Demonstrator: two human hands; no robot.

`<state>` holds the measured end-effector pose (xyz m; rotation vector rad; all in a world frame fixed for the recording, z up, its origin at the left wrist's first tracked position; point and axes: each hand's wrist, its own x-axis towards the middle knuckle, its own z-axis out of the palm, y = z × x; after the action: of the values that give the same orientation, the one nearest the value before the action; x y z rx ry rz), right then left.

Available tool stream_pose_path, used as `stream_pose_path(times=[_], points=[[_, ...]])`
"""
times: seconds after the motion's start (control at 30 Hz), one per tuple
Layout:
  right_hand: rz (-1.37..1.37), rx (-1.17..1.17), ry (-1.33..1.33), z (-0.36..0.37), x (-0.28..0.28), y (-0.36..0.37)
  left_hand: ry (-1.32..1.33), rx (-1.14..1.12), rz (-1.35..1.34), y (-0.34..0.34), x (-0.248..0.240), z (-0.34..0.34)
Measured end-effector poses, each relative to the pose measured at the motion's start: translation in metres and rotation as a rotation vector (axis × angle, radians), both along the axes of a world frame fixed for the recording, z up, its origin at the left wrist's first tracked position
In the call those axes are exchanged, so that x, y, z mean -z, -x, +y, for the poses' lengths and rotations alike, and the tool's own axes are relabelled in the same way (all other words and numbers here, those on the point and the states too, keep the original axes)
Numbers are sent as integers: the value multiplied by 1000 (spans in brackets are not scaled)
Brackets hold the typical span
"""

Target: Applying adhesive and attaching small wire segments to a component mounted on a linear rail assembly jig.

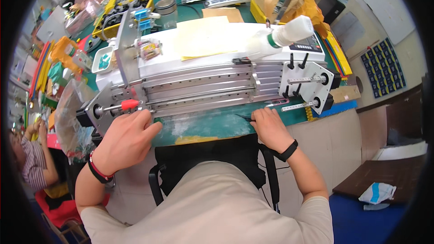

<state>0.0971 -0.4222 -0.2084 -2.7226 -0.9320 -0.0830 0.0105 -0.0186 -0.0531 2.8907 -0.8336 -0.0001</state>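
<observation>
Rail assembly (199, 91): lies crosswise on the table (208, 125), long axis running from just below 9 to just above 3 o'clock; sits at 2 o'clock from the left hand (124, 140), at 10 from the right hand (272, 129)
Left hand: nearer to the assembly's left end, fingers curled inward at its near edge; anything gripped there hidden, so cannot tell
Red-tipped rod (130, 104): at 12 o'clock from the left hand, near the knuckles, contact unclear
Right hand: fingers closed on the near end of a dark thin tool (244, 117), below the assembly's near edge
Dark thin tool: points toward 10 o'clock from the fingertips
White tray (96, 64): holds teal pieces (104, 60), between 11 and 12 from the left hand
Yellow basket (104, 31): filled with dark parts (116, 19), farther off at 12 from the left hand
Clear jar (166, 14): lidded, just beside the basket toward 3 o'clock, contents unclear
White bottle (291, 33): at 12 from the right hand, beyond the assembly, contents hidden
Plastic bag (74, 117): at 10 from the left hand, contents unclear
</observation>
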Motion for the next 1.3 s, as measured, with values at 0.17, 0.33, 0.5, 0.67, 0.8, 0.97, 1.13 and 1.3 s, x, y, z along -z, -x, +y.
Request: stream_pose_path(times=[0.17, 0.33, 0.5, 0.67, 0.8, 0.97, 1.13, 1.3], points=[[565, -266, -354, 11, -36, 18, -93, 50, -54, -3, 8, 6], [1215, -260, -1040, 56, -53, 57, -80, 124, -24, -9, 7, 18], [332, -432, -1011, 135, -57, 56, -77, 188, -49, -11, 12, 28], [122, -412, -963, 175, -42, 54, -11, 217, -120, -12, 24, 35], [209, -400, -946, 185, -43, 59, 15, 227, -150, -12, 30, 36], [155, -446, -954, 198, -41, 63, -12, 206, -113, -11, 29, 34], [89, -468, -923, 206, -39, 68, 30, 175, -89, -9, 32, 34], [382, -417, -1122, 138, -35, 88, 199, 107, -113, 13, 20, 34]])
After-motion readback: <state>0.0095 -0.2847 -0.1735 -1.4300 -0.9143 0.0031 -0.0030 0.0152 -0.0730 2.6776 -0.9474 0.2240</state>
